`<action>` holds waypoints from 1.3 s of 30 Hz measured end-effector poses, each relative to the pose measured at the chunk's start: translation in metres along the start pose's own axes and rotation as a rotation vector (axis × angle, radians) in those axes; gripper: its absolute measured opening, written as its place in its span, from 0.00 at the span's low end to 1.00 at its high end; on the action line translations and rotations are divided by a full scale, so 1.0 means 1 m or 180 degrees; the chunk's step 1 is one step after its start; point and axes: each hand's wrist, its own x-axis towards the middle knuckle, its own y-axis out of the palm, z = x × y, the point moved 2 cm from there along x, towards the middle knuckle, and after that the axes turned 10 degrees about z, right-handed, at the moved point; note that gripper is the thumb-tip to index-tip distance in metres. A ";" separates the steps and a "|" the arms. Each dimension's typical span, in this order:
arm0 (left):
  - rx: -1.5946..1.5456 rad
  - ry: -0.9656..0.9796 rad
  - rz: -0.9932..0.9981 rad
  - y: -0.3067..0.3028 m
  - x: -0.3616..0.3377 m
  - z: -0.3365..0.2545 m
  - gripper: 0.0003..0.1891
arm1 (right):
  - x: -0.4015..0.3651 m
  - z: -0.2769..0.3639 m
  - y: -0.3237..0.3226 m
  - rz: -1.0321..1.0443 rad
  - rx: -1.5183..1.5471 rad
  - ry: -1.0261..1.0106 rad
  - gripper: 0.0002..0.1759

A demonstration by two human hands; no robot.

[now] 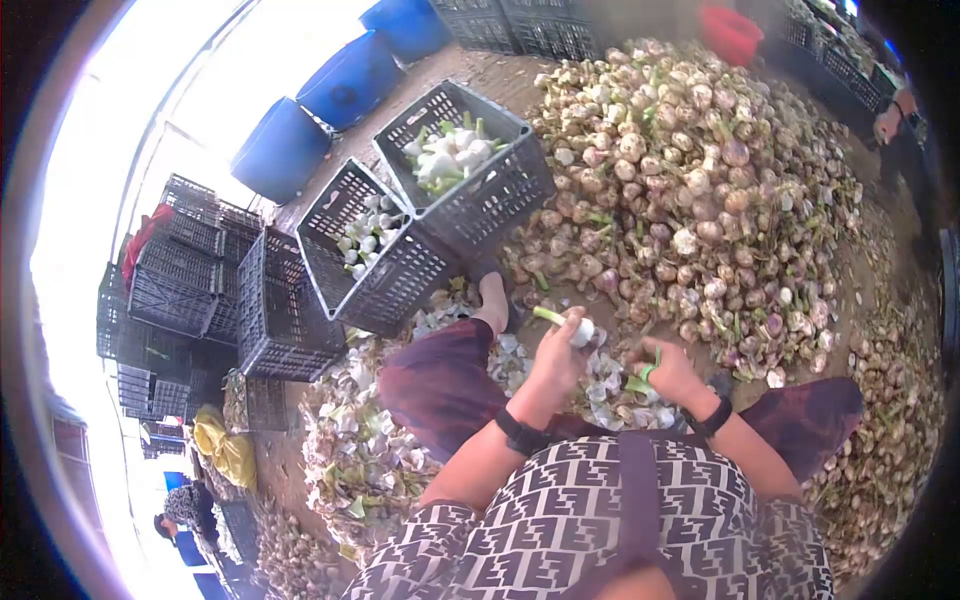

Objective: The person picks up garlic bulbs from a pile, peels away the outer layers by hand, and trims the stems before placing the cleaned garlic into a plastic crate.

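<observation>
A garlic bulb (581, 333), white and peeled with a green stem pointing up and left, is gripped in my left hand (558, 358). To the right of it, apart from the bulb, my right hand (672, 372) is closed, with a bright green strip (650, 366) showing at its fingers; I cannot tell what that strip belongs to. Loose garlic skins (610, 385) lie on the ground below both hands. Beyond them rises a large heap of unpeeled garlic (690, 190) with roots and short stalks on.
Two black crates, one nearer (385, 290) and one farther (490, 200), hold white garlic at front left. Stacked crates (185, 290) and blue barrels (280, 150) stand farther left. A red bucket (731, 36) is behind the heap. Another person's hand (887, 124) shows at far right.
</observation>
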 end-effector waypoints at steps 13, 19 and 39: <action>0.2801 0.1678 -0.0478 0.069 0.042 -0.243 0.22 | -0.020 -0.067 0.016 0.0730 -0.0726 0.0550 0.16; 0.1780 0.1665 -0.0041 0.084 0.022 -0.182 0.25 | -0.017 -0.097 0.015 0.0459 -0.0523 0.0512 0.14; 0.2060 -0.0097 -0.0127 0.011 0.041 0.010 0.14 | 0.053 -0.173 -0.029 -0.0428 -0.1213 0.1241 0.13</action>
